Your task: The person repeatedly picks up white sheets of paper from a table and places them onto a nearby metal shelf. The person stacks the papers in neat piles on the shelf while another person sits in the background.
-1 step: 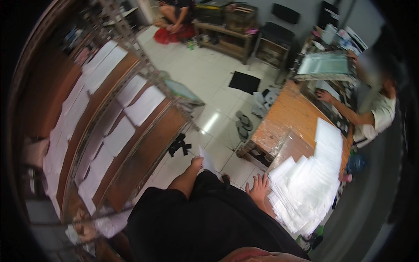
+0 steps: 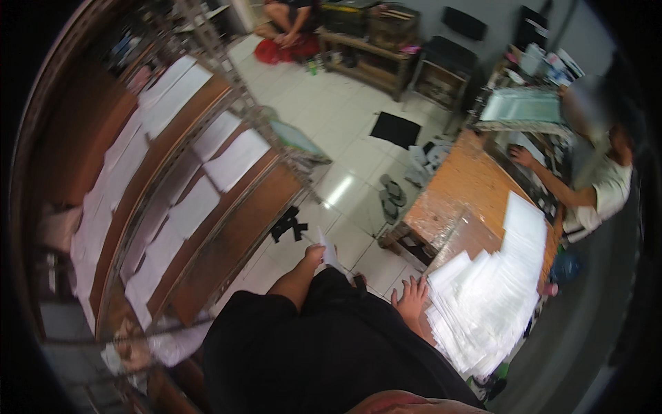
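Note:
My left hand (image 2: pixel 315 254) is closed round the edge of a thin white sheet (image 2: pixel 330 255), which hangs over the floor in front of me; whether it is one sheet or a few I cannot tell. My right hand (image 2: pixel 412 297) has its fingers spread and holds nothing. It is at the near left edge of a fanned, overlapping pile of white sheets (image 2: pixel 476 303), beside or just touching it. That pile covers the near end of a wooden table (image 2: pixel 455 172). To my left, more white sheets (image 2: pixel 236 160) are laid in rows on the brown shelves of a rack (image 2: pixel 258 207).
Across the table a co-worker's hand (image 2: pixel 522 156) is at a work frame, below a raised framed screen (image 2: pixel 520 105). Sandals (image 2: pixel 392 198) and a black mat (image 2: pixel 396 130) lie on the tiled floor. A black chair (image 2: pixel 452 52) stands farther back. Another person sits at the far wall.
The whole scene has shifted slightly to the right in view. My left hand still holds the white sheet, and my right hand remains spread by the pile.

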